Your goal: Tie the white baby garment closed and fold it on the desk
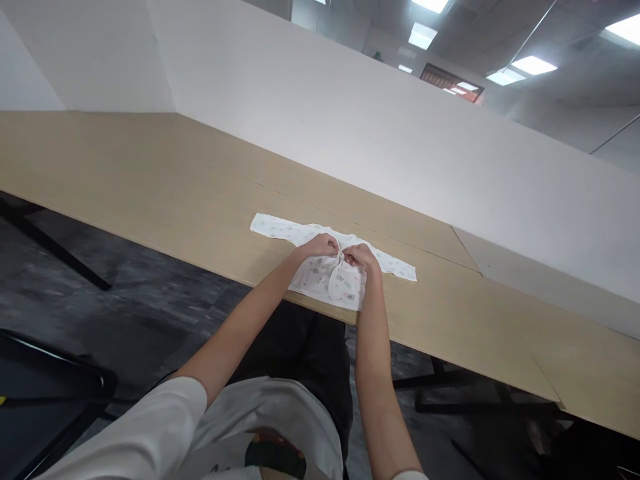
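A small white baby shirt (314,277) with a scattered print lies on the table with its sleeves spread out to both sides. My left hand (323,245) pinches the cloth at the middle of its front. Close beside it, on the right, my right hand (359,256) is closed in a pinch on the same front. Between the fingertips the fabric is gathered up, and a thin strip, perhaps a tie, shows there; it is too small to make out. Below the hands, a rounded front flap rests near the table's front edge.
The long light-wood table (150,173) runs across the view, with a white partition (310,100) along its back. A dark chair (45,393) stands at the lower left. Black table legs (55,247) show beneath the table.
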`<state>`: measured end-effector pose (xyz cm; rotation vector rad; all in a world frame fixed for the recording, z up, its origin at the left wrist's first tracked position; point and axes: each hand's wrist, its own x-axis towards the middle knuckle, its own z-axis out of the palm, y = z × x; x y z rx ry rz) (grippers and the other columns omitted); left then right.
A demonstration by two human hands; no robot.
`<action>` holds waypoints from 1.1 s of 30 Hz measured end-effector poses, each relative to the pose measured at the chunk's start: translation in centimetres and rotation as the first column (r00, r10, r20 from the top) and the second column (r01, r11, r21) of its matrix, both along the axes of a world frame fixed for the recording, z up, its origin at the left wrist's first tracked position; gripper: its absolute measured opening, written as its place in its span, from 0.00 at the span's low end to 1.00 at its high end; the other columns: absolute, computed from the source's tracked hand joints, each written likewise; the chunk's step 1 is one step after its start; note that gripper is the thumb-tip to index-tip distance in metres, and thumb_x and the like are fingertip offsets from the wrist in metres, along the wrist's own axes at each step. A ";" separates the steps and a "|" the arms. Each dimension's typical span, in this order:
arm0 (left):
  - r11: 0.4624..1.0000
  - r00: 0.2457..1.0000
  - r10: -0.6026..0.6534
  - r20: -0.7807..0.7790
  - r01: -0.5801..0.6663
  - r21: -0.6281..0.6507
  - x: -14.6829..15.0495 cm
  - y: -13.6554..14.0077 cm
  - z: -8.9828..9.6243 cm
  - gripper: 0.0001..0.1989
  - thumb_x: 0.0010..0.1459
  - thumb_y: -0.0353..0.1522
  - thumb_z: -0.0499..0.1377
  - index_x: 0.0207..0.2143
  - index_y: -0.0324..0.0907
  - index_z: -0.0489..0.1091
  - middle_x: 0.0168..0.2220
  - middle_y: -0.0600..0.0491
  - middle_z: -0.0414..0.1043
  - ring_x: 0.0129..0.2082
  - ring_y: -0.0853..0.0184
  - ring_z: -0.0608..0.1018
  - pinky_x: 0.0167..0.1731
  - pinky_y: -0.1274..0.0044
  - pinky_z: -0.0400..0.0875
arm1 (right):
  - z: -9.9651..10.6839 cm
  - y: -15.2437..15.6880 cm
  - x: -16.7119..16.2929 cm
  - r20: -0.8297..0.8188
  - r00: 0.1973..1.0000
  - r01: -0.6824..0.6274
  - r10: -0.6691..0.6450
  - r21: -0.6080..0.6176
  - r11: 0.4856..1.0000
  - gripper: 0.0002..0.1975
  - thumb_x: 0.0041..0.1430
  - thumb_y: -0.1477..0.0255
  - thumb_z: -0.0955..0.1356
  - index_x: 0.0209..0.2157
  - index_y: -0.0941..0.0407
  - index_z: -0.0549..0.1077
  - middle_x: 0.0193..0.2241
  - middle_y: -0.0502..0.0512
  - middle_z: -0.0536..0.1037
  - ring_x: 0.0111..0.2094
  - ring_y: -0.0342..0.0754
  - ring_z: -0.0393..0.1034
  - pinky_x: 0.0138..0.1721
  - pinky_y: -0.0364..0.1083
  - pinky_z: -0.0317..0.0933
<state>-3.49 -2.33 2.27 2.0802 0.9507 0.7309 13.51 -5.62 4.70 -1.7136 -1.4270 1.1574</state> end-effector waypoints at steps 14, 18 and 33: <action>0.998 0.999 0.009 0.045 -0.006 -0.058 -0.1 -0.6 0.5 0.07 0.43 0.31 0.58 0.28 0.47 0.74 0.29 0.59 0.77 0.30 0.70 0.73 0.31 0.79 0.67 | 0.0 0.2 0.2 -0.132 0.991 -0.037 0.034 -0.021 0.999 0.01 0.42 0.78 0.67 0.21 0.61 0.72 0.16 0.50 0.70 0.18 0.38 0.63 0.19 0.36 0.58; 0.999 0.998 -0.007 0.057 0.009 -0.045 -0.1 -0.4 0.4 0.11 0.40 0.29 0.57 0.29 0.41 0.73 0.28 0.54 0.75 0.29 0.68 0.75 0.30 0.78 0.69 | -0.3 0.2 0.5 -0.123 0.989 -0.083 0.083 0.005 0.997 0.07 0.40 0.80 0.68 0.26 0.61 0.76 0.21 0.51 0.74 0.19 0.37 0.64 0.20 0.36 0.59; 0.990 0.988 0.140 0.065 -0.139 -0.019 -0.1 -1.0 1.3 0.16 0.41 0.33 0.63 0.36 0.41 0.71 0.34 0.53 0.74 0.32 0.67 0.76 0.30 0.79 0.69 | -0.8 0.3 0.4 -0.065 0.992 -0.105 0.107 0.025 0.994 0.05 0.39 0.76 0.72 0.20 0.61 0.71 0.13 0.47 0.67 0.15 0.37 0.57 0.16 0.37 0.52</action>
